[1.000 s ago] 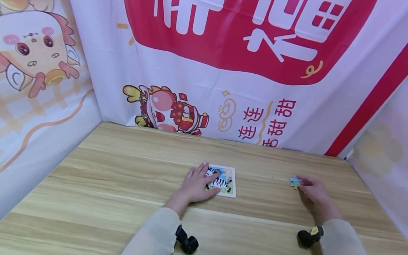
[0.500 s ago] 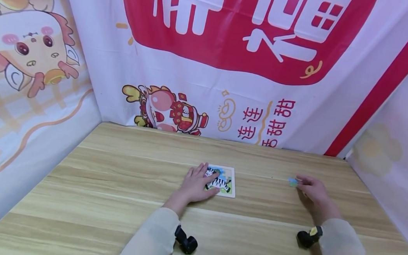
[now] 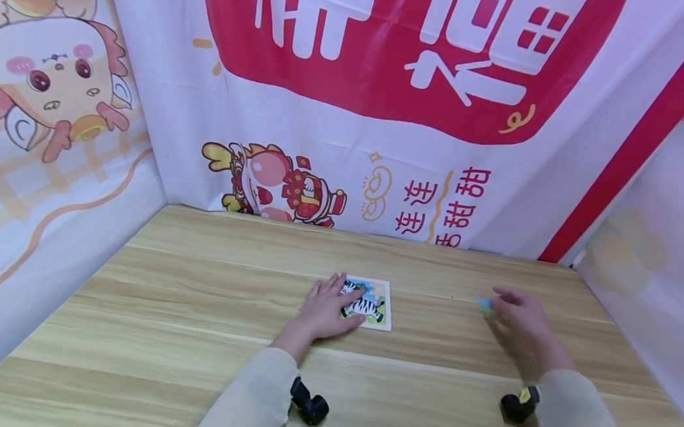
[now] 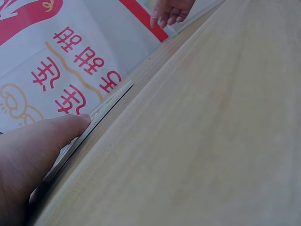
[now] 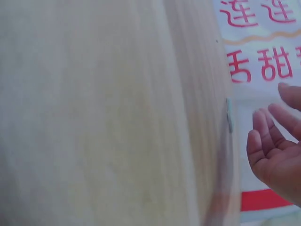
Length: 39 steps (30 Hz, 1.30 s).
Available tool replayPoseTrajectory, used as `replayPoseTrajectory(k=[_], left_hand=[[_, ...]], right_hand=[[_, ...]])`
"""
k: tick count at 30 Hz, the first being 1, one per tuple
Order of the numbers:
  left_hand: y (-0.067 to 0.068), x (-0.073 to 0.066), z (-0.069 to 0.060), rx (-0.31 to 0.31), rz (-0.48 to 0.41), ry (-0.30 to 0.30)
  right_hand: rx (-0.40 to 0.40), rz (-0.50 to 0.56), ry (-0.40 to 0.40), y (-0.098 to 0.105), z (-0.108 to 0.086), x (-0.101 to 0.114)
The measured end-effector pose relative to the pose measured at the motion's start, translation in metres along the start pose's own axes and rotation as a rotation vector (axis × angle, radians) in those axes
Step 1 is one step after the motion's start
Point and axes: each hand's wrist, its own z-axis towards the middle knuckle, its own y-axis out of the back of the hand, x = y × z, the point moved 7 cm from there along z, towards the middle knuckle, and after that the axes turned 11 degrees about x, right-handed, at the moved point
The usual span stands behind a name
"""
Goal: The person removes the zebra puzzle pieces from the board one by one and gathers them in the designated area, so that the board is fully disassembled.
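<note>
My left hand (image 3: pixel 325 310) rests with spread fingers on the left part of a small puzzle board (image 3: pixel 388 308) with a zebra picture. In the left wrist view my left thumb (image 4: pixel 66 128) lies on the board's near edge. A loose blue and green jigsaw piece (image 3: pixel 484 305) lies flat on the table to the right of the board. Just over and beside this piece is my right hand (image 3: pixel 519 312). The right wrist view shows the right hand (image 5: pixel 277 150) with loosely bent fingers and nothing between them, apart from the piece (image 5: pixel 229 115).
The wooden table (image 3: pixel 193 335) ends at a printed cloth backdrop (image 3: pixel 321 173). Cloth walls also stand at the left and right. Black wrist cameras sit on both sleeves, the left camera (image 3: pixel 310 404) and the right camera (image 3: pixel 518 406).
The right hand has let go of the jigsaw piece and lifted slightly off it, its fingers parting. The left hand stays on the board. The head view has shifted a little.
</note>
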Motion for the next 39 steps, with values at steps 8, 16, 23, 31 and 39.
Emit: replayPoseTrajectory(k=[8,16,23,31,39], left_hand=[[0.001,0.003,0.0,-0.019,-0.03,0.028],[0.002,0.01,0.0,-0.065,-0.053,0.112],[0.001,0.016,-0.001,-0.051,-0.018,0.193],[-0.002,0.022,0.0,-0.001,0.013,0.267],[-0.001,0.02,-0.001,0.019,0.016,0.268]], right_hand=[[-0.02,-0.053,0.094,-0.017,0.005,0.027],[0.019,0.123,0.126,-0.043,0.019,0.048],[0.033,0.18,0.241,-0.074,0.034,0.08],[0.071,0.15,0.149,-0.107,0.051,0.098],[0.095,0.092,0.164,-0.135,0.059,0.111]])
